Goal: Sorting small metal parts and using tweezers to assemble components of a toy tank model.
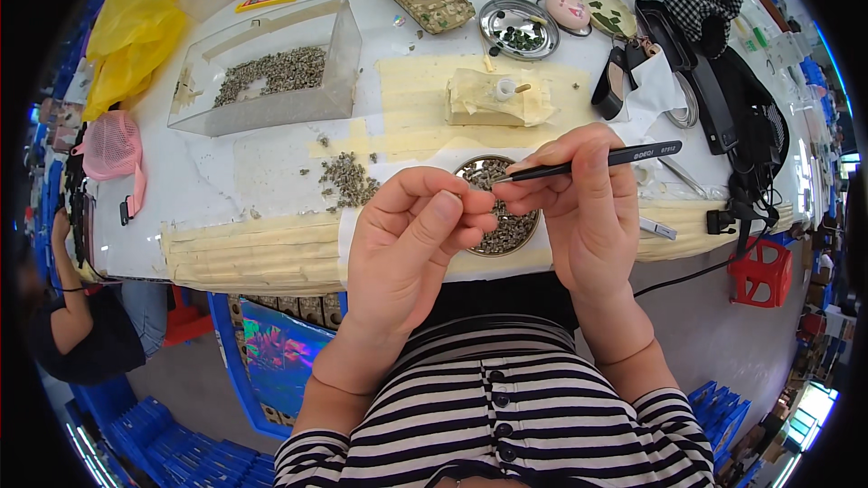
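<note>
My left hand [402,248] is closed, thumb and fingertips pinched together in front of me; whatever they grip is too small to make out. In my right hand [592,208] lies a pair of black tweezers [624,157], its tip pointing left toward my left fingertips. Beneath both hands is a round dish [499,254] of small metallic-looking pieces, partly covered by my fingers. A loose heap of similar small pieces [348,181] lies on the table left of the dish. Just beyond the dish stands a tape-wrapped block [484,108] with a small white cup on it.
A transparent box [271,116] with many small pieces stands at the far left. Beyond are a metal dish [485,34] with dark green bits and a camouflage-patterned block [443,9]. Cases and cables crowd the right. A person [81,330] sits at left; a red stool [761,273] stands right.
</note>
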A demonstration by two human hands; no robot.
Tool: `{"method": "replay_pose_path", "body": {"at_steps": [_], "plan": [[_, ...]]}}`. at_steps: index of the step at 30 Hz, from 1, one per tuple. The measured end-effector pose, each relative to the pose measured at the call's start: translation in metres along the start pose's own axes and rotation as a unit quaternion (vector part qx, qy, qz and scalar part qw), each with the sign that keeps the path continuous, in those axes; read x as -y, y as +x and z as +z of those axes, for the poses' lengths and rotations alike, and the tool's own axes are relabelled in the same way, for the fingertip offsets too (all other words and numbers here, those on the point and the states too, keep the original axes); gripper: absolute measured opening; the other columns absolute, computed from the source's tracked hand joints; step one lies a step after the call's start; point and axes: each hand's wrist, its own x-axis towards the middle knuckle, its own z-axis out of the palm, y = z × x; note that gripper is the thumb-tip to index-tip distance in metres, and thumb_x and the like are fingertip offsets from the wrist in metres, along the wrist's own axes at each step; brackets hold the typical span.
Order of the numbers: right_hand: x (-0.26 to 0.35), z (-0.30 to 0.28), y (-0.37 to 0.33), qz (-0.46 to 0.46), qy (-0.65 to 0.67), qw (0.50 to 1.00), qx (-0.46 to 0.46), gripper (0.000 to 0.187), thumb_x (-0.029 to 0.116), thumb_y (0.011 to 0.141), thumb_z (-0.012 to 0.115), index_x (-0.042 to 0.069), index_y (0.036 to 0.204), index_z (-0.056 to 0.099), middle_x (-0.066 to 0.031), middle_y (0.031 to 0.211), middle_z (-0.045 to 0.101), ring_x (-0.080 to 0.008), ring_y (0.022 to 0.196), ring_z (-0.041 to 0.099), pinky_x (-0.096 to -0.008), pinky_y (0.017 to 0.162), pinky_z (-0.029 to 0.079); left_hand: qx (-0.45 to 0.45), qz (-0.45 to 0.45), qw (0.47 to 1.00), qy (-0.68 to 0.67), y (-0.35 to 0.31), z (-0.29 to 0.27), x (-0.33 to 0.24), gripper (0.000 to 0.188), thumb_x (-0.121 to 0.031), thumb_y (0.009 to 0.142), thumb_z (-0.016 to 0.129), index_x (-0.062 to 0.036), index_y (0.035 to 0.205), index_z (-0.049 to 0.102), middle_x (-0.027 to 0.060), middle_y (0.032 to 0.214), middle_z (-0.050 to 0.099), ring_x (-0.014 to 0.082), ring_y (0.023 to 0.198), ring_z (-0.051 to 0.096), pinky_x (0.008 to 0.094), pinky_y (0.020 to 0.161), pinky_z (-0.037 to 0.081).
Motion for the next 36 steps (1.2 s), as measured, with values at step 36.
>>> {"method": "replay_pose_path", "body": {"at_steps": [36], "plan": [[-0.005,-0.001,-0.009,-0.196,-0.204,0.957,0.071,0.014,0.009,0.090,0.058,-0.003,0.097,0.060,-0.0111,0.091,0.065,-0.0165,0.083,0.062,-0.0267,0.073,0.050,-0.033,0.013,0.999,0.016,0.000,0.006,0.001,0.018,-0.013,0.095,0.051,-0.0009,0.108,0.056,0.0066,0.089,0.062,0.0108,0.079,0.059,0.0212,0.070,0.049]]}}
